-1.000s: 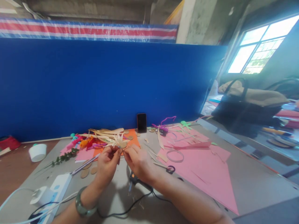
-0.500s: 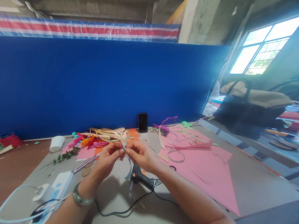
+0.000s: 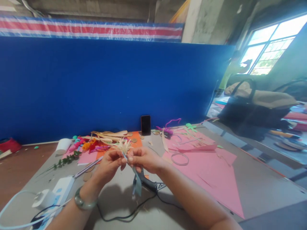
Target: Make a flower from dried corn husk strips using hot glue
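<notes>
My left hand and my right hand meet in front of me above the grey table, fingers pinched together. Between them they hold a small straw flower of pale spiky strips, its head pointing up. A pale green ribbon hangs down from the pinch over the table. A green bracelet circles my left wrist. Right under my right hand lies a black glue gun with its cord trailing toward me.
Pink paper sheets, a ring, an orange sheet with straw strips, coloured pipe cleaners, a leafy sprig, a white power strip, a tape roll and a black phone against the blue wall. A dark bag stands right.
Both hands rose slightly off the table with the straw flower. The green ribbon now hangs longer below the pinch. The white roll at the left has shifted rightward.
</notes>
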`<action>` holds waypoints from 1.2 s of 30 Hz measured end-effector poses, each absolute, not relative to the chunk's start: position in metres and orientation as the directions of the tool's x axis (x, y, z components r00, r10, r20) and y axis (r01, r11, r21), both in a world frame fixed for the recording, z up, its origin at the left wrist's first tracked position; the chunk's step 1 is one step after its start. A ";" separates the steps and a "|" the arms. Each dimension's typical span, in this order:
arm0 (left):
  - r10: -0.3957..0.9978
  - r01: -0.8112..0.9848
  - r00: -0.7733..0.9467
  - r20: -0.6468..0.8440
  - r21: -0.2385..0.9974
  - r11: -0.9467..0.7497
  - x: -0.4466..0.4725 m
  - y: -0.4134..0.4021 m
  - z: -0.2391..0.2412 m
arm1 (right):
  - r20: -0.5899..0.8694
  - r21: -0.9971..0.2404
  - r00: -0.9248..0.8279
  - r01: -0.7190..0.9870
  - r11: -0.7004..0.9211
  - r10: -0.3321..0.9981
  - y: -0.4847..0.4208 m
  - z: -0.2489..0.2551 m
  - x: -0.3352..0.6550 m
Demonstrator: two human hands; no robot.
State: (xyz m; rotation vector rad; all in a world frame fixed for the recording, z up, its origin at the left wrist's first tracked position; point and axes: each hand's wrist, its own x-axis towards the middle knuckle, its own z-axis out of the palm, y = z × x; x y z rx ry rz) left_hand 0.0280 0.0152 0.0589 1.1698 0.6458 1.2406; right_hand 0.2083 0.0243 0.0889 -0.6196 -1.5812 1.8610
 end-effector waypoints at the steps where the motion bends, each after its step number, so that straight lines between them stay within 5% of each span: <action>1: 0.945 -0.378 0.256 0.204 0.921 -0.097 0.028 0.015 0.060 | 0.037 -0.984 -0.698 -0.149 -0.095 0.715 0.025 0.088 0.208; 8: 0.959 -0.182 0.152 0.240 0.960 -0.212 0.027 0.016 0.070 | 0.115 -0.992 -0.493 -0.019 0.121 0.862 0.031 0.083 0.206; 17: 0.974 -0.114 0.018 0.227 0.968 -0.224 0.036 0.012 0.064 | 0.287 -0.923 -0.369 0.140 0.358 0.884 0.009 0.096 0.203; 29: 0.965 -0.092 -0.020 0.263 0.960 -0.264 0.042 0.004 0.060 | 0.575 -0.515 -0.365 0.534 0.671 0.732 -0.007 0.090 0.199; 32: 0.969 -0.136 -0.042 0.244 0.959 -0.248 0.042 0.001 0.060 | 0.551 -0.584 -0.379 0.461 0.668 0.743 -0.007 0.092 0.198; 36: 0.978 -0.263 0.019 0.207 0.945 -0.195 0.042 0.001 0.065 | 0.372 -0.849 -0.385 0.228 0.477 0.845 -0.001 0.098 0.200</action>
